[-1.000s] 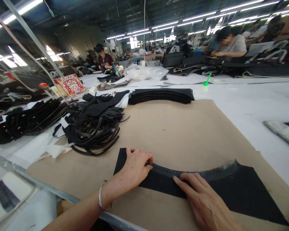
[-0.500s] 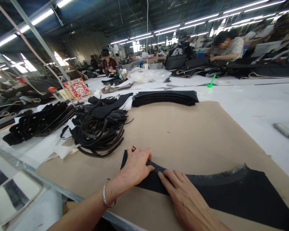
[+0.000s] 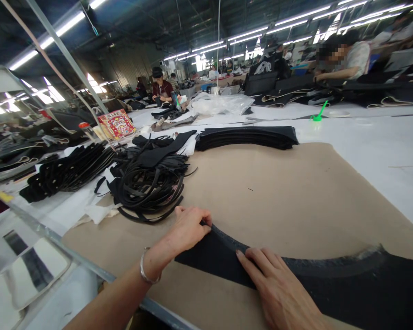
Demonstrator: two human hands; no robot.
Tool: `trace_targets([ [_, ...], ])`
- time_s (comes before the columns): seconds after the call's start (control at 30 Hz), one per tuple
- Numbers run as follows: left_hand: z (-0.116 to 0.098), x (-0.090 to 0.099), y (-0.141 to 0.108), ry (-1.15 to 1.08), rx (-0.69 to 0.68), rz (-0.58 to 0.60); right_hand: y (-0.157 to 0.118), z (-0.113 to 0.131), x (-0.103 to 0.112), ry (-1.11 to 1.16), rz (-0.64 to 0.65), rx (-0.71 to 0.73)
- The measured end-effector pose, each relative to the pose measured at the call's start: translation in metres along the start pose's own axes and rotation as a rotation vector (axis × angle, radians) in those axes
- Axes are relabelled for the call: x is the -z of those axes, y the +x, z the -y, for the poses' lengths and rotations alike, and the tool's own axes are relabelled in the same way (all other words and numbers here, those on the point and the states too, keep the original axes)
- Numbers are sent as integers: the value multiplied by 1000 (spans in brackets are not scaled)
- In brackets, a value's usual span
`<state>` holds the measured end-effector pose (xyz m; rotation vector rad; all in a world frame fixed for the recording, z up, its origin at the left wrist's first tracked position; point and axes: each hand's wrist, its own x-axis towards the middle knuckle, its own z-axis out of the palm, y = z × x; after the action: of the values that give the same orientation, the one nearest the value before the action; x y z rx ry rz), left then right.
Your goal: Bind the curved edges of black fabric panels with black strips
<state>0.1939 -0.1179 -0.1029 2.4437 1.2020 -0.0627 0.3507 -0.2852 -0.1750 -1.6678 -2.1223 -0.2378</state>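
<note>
A curved black fabric piece [image 3: 361, 286] lies on brown sheeting in front of me, its concave edge facing away. A greyish, shiny band follows that edge, with a rough whitish patch near the right end. My left hand [image 3: 189, 231], a silver bangle at its wrist, is closed on the edge at the piece's left end, thumb and fingers pinched together. The left tip is partly hidden beneath it. To the right, my right hand [image 3: 277, 282] rests flat on the piece, fingers stretched out, fingertips at the band.
Brown sheeting [image 3: 261, 206] covers part of the white table. A stack of curved black pieces [image 3: 246, 137] lies at its far edge. Black strips [image 3: 147, 183] are heaped at left. Beyond are a green-nozzled item [image 3: 318, 115], clear plastic [image 3: 220, 104] and two people working.
My left hand has shifted along the edge and now pinches it more tightly. My right hand stays flat on the piece. The view has swung slightly left.
</note>
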Motion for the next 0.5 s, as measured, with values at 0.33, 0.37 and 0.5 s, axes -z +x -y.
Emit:
trace_targets([
  [0.33, 1, -2, 4, 12, 28, -1, 0, -1, -3, -49, -17, 25],
  [0.37, 1, -2, 4, 12, 32, -1, 1, 0, -2, -51, -21, 31],
  [0.5, -2, -2, 3, 12, 41, -19, 11, 6, -2, -51, -28, 26],
])
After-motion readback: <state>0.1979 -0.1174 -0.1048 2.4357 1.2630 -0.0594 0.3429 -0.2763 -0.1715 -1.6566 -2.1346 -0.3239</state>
